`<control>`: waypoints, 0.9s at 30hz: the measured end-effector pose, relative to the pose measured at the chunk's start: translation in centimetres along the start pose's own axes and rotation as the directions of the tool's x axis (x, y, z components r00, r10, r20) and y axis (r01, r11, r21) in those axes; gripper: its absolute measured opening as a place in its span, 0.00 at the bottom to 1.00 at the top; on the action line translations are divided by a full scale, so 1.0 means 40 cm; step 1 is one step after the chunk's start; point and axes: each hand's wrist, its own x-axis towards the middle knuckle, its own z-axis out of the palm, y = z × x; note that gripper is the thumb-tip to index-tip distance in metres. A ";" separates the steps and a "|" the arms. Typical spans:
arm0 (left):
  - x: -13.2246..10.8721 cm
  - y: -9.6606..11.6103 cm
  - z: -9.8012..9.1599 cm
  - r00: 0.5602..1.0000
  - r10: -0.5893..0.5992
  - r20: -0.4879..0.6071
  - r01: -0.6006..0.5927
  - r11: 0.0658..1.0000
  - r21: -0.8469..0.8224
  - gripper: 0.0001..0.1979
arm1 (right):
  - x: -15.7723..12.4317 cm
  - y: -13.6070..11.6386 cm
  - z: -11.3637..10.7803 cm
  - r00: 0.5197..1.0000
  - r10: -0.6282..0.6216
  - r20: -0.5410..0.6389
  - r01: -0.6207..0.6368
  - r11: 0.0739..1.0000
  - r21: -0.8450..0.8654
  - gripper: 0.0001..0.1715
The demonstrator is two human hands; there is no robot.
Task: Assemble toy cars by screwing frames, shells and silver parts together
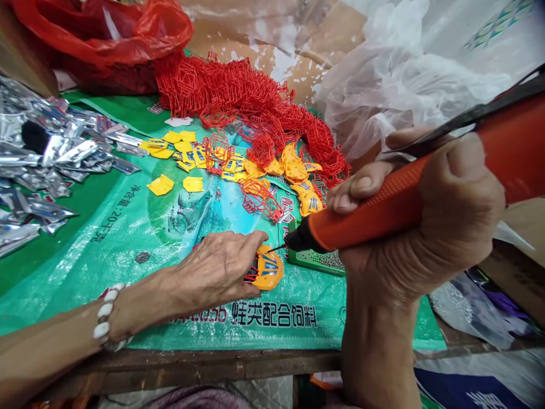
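Note:
My right hand (421, 227) is wrapped round an orange electric screwdriver (426, 187), whose black tip and thin bit point left at a small yellow plastic piece (269, 268) with a red frame under it. My left hand (217, 268) lies on the green woven sheet (128, 227) and pinches that yellow piece by its left edge, holding it down. A white bead bracelet (106, 318) sits on my left wrist. The bit's point nearly touches the piece's top.
A heap of red plastic frames (242, 96) and loose yellow pieces (187, 153) lies behind. Silver foil packets (46, 165) cover the left. A red bag (102, 34) and clear plastic bags (409, 74) stand at the back. A green tray (315, 260) sits under the screwdriver.

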 end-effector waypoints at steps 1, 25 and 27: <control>0.001 0.000 0.000 1.000 -0.011 0.002 0.011 1.000 -0.002 0.27 | -0.001 0.001 -0.001 1.000 -0.003 0.006 0.003 1.000 0.008 0.14; 0.021 0.020 -0.027 0.996 -0.040 0.074 0.045 0.997 -0.066 0.16 | -0.017 0.024 -0.009 0.992 -0.037 0.118 0.040 0.999 -0.020 0.07; 0.019 0.013 -0.023 0.999 -0.020 0.050 0.023 0.998 -0.059 0.17 | -0.022 0.024 -0.015 0.988 -0.054 0.146 0.058 0.998 -0.028 0.06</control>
